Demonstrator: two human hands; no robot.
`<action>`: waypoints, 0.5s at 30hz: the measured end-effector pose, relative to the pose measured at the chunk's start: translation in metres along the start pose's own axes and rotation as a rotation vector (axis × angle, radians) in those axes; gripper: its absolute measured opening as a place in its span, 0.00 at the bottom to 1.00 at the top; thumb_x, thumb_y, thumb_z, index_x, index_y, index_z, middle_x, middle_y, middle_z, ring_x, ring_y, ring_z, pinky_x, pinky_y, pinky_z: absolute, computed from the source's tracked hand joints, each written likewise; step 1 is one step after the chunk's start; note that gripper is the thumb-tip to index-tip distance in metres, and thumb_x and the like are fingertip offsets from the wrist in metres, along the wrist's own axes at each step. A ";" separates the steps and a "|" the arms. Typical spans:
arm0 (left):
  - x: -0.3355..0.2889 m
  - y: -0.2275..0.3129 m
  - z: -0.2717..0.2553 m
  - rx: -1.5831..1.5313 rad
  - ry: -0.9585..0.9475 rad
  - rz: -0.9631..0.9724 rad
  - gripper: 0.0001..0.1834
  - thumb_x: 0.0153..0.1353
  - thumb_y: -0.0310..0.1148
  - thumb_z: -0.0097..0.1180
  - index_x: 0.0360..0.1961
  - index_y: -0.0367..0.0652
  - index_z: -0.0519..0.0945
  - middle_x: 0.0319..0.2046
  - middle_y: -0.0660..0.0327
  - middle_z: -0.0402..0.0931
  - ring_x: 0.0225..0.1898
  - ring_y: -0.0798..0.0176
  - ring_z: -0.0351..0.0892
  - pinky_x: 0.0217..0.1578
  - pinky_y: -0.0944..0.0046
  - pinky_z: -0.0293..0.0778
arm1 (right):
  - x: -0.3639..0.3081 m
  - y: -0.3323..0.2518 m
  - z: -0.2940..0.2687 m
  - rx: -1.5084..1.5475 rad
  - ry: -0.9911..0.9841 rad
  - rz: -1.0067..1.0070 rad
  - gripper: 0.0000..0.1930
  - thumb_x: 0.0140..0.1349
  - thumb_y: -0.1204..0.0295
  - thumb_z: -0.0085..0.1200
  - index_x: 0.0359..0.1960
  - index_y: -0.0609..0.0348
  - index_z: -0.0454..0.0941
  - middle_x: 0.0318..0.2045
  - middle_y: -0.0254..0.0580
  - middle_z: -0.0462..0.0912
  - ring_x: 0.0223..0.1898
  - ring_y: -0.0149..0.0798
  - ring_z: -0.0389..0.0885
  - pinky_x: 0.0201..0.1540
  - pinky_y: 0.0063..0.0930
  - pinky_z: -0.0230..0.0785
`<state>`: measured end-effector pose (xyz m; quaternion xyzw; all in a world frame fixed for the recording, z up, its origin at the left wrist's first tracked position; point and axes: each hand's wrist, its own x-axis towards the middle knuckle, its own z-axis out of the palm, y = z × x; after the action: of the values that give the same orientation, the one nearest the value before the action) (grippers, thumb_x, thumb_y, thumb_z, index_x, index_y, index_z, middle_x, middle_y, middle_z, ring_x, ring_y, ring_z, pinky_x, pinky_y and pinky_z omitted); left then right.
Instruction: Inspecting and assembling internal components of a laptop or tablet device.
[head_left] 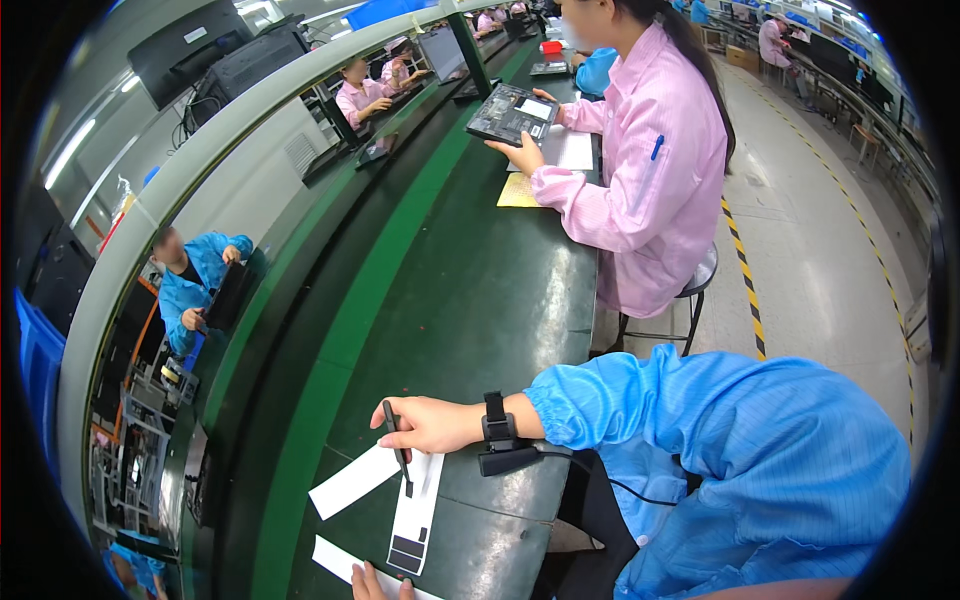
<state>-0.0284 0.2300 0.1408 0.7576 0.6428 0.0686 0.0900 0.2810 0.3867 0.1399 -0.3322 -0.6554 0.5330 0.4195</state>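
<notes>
My right hand (432,424) is closed around a slim black tool (392,428) that looks like tweezers. The tool's tip points down at a white label strip (412,522), where a small black patch shows; I cannot tell whether the patch is in the tip or on the strip. Several black rectangular pieces (406,553) lie on the near end of that strip. A blank white strip (352,484) slants away to its left. At the lower edge my left hand (376,586), fingers spread, rests on another white strip (332,556); the rest of it is cut off.
The strips lie on a dark green workbench (470,300). A conveyor line with a bright green stripe (385,260) runs along its left. Farther up, a co-worker in pink (640,170) holds an opened laptop base (512,115). Across the line sits a person in blue (205,275).
</notes>
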 end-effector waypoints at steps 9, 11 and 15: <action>0.001 -0.004 -0.001 0.014 0.012 0.014 0.37 0.59 0.44 0.58 0.64 0.36 0.62 0.62 0.37 0.59 0.62 0.36 0.59 0.62 0.50 0.58 | 0.006 0.007 0.004 0.013 0.020 -0.035 0.18 0.66 0.65 0.52 0.49 0.66 0.66 0.26 0.41 0.81 0.28 0.32 0.81 0.30 0.28 0.70; 0.001 -0.005 0.002 0.007 0.023 0.029 0.37 0.59 0.43 0.58 0.64 0.36 0.62 0.62 0.37 0.59 0.62 0.36 0.59 0.62 0.50 0.58 | 0.004 0.008 0.004 0.010 0.024 -0.043 0.18 0.66 0.65 0.52 0.50 0.66 0.66 0.26 0.40 0.81 0.27 0.32 0.81 0.29 0.28 0.70; 0.001 -0.002 0.001 0.016 0.034 0.043 0.36 0.58 0.42 0.59 0.64 0.35 0.62 0.61 0.36 0.60 0.62 0.36 0.60 0.62 0.50 0.59 | 0.004 0.006 0.002 -0.009 0.025 -0.062 0.18 0.66 0.65 0.52 0.49 0.66 0.66 0.25 0.40 0.81 0.27 0.32 0.81 0.29 0.27 0.70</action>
<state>-0.0303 0.2314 0.1394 0.7708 0.6283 0.0780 0.0716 0.2779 0.3906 0.1343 -0.3204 -0.6625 0.5126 0.4424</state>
